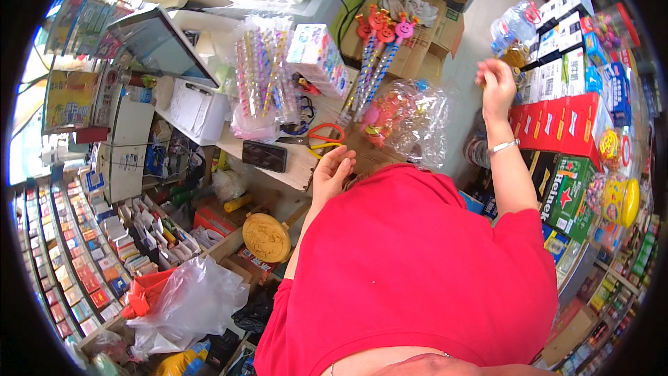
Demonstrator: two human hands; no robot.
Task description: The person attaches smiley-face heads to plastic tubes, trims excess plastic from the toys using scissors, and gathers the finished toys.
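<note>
My left hand (335, 169) is at the counter's near edge, its fingers curled together; whatever they pinch, if anything, is too small to make out. Right beside it lie the orange loop handle (326, 131) and yellow handle (322, 146) of what look like scissors. A black phone (264, 156) rests to its left. My right hand (497, 88) is raised far out to the right, with a bracelet on the wrist. Its fingers are bent into a pinch, and their contents cannot be made out. Between my hands lies a clear plastic bag (426, 122) beside pink and red toys (379, 120).
Striped sticks with smiling toy heads (385, 33) lie beyond the bag. Wrapped patterned sticks (264, 73), a tissue pack (317, 59) and a screen (163, 45) crowd the counter. Stacked red boxes (560, 124) and a green carton (569, 195) stand right; a round wooden stool (266, 237) stands left.
</note>
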